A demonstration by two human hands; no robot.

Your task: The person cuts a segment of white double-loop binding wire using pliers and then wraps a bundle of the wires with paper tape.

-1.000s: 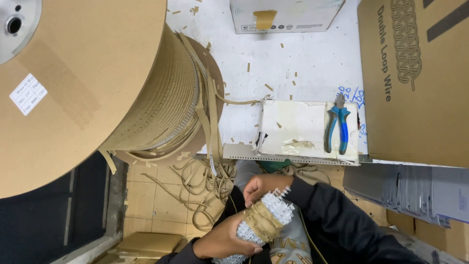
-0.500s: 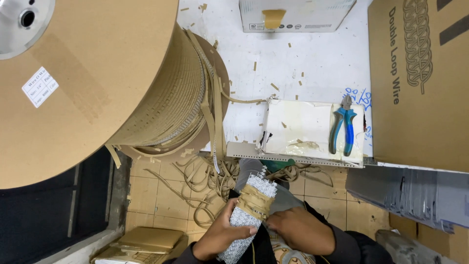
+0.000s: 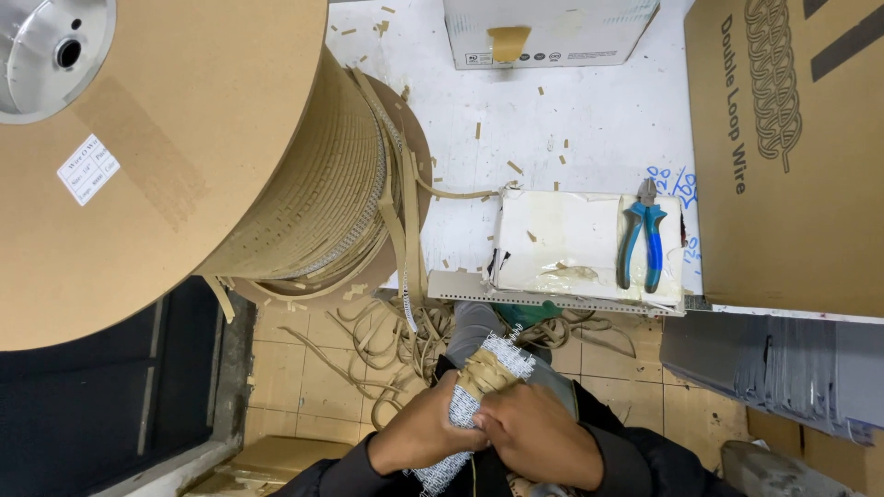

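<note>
A bundle of white double-loop wire strips point(image 3: 479, 382), wrapped around its middle with tan paper tape, lies slanted low in the head view. My left hand point(image 3: 424, 431) grips the bundle's lower part from the left. My right hand point(image 3: 539, 434) covers it from the right, fingers closed at the tape wrap. A large cardboard spool point(image 3: 184, 156) wound with white wire and tan paper strip fills the upper left; a loose strip point(image 3: 410, 239) hangs from it toward the floor.
Blue-handled pliers point(image 3: 640, 244) lie on a white block point(image 3: 571, 244) at the white table's point(image 3: 571, 110) edge. A big brown carton point(image 3: 792, 147) stands right, a small white box point(image 3: 543, 32) at the back. Tangled paper strips point(image 3: 387, 336) litter the tiled floor.
My right hand came down from the bundle's top to its lower right side. The bundle has tilted and now points up to the right. My view shifted slightly.
</note>
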